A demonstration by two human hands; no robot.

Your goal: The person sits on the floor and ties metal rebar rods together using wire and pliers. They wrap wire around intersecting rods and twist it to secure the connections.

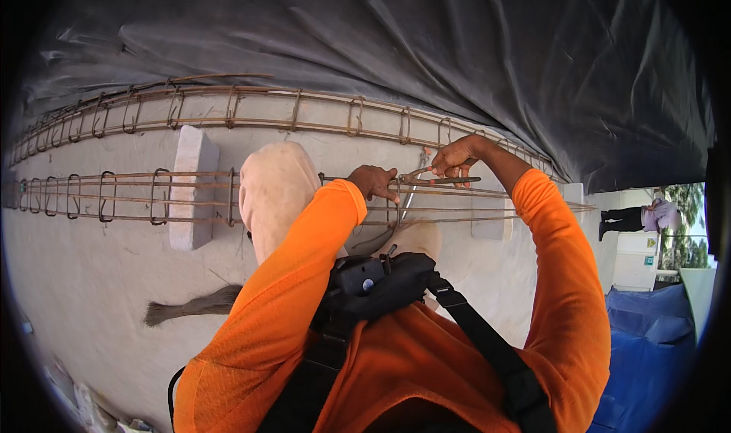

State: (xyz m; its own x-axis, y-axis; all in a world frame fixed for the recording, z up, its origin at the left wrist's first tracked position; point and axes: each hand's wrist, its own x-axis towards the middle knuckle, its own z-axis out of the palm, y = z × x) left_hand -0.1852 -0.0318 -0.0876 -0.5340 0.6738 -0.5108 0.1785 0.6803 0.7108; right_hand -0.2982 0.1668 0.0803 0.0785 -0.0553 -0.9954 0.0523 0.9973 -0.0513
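Note:
My right hand [455,160] grips the handles of tying pincers [412,177]. The pincers' jaws are at the top bar of a rebar cage [197,201], where a square stirrup [398,207] crosses it. Just left of that crossing, my left hand [374,183] rests at the same bar, thumb and fingers near the stirrup. Whether it pinches a tie wire there is hidden. The cage lies across my view, passing over my knees' level, raised on a pale block [193,190] at left and another block [492,225] at right.
A second rebar cage [294,113] runs parallel beyond, along black plastic sheeting [365,33]. A bundle of tie wire [191,306] lies on the concrete floor [114,273]. Far right stand a person [639,218] and a blue tarpaulin [645,341].

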